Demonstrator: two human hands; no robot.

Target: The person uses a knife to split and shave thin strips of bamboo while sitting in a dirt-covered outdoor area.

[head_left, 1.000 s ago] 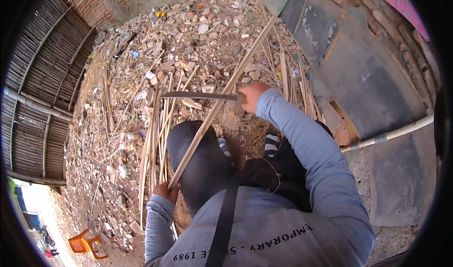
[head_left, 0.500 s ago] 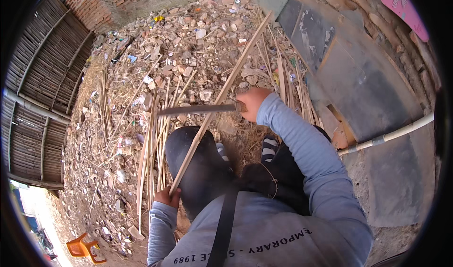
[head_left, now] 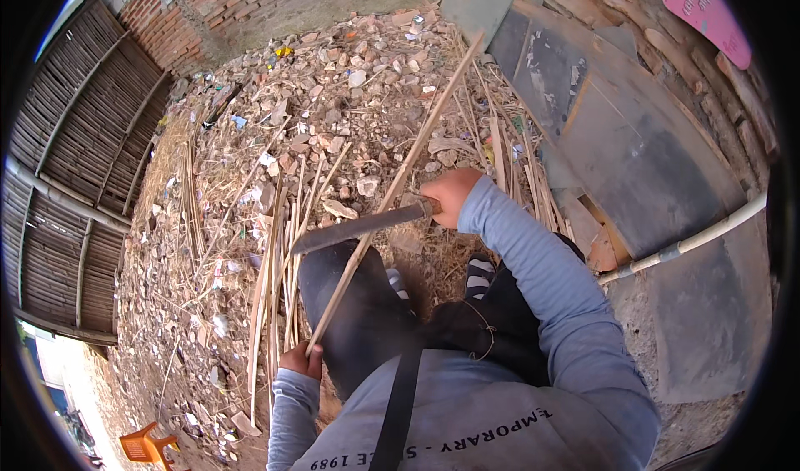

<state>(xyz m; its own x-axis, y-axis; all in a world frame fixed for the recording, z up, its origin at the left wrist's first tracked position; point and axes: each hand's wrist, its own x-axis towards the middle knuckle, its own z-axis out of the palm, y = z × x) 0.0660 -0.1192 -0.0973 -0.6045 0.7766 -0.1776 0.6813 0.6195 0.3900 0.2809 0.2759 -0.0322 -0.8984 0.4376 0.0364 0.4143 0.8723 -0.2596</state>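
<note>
Ground: dry brown earth (head_left: 225,456). Bears loose bundle of long, pale wooden strips (head_left: 261,313); beyond bundle, tan and grey broken stones (head_left: 357,78); left of it, orange plastic chair (head_left: 140,444).

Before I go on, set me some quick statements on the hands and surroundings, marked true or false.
1. The right hand holds a machete by its handle. True.
2. The left hand is empty. False: it grips the lower end of a pale strip.
3. The machete and pale strip cross in this view. True.
4. The orange chair is at upper right. False: it is at lower left.
5. A pink panel shows at upper right. True.
</note>
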